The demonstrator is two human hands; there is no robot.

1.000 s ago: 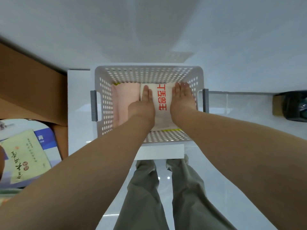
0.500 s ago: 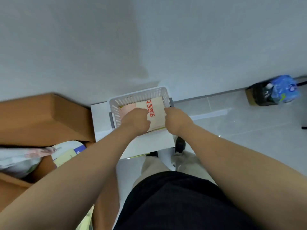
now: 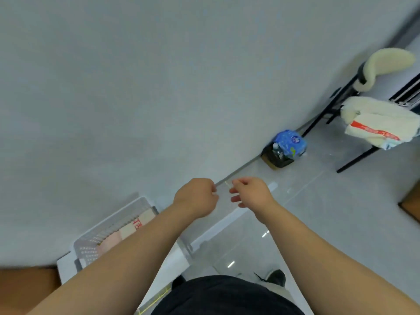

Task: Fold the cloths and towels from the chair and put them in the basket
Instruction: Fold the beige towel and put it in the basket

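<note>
The white perforated basket stands at the lower left, against the wall. Inside it lie a folded white cloth with red characters and a folded pink towel. My left hand and my right hand hover side by side above the floor, up and to the right of the basket. Their fingers are loosely curled and hold nothing. At the far right a black-framed chair carries a pile of white cloths, one with a red stripe.
The basket sits on a low white stand. A dark box with a blue bag rests by the wall between me and the chair. Brown cardboard shows at the lower left and right edge. My legs are below.
Both hands have lifted out of the basket, leaving the white cloth folded inside. My view has swung up and right, bringing the chair into sight.
</note>
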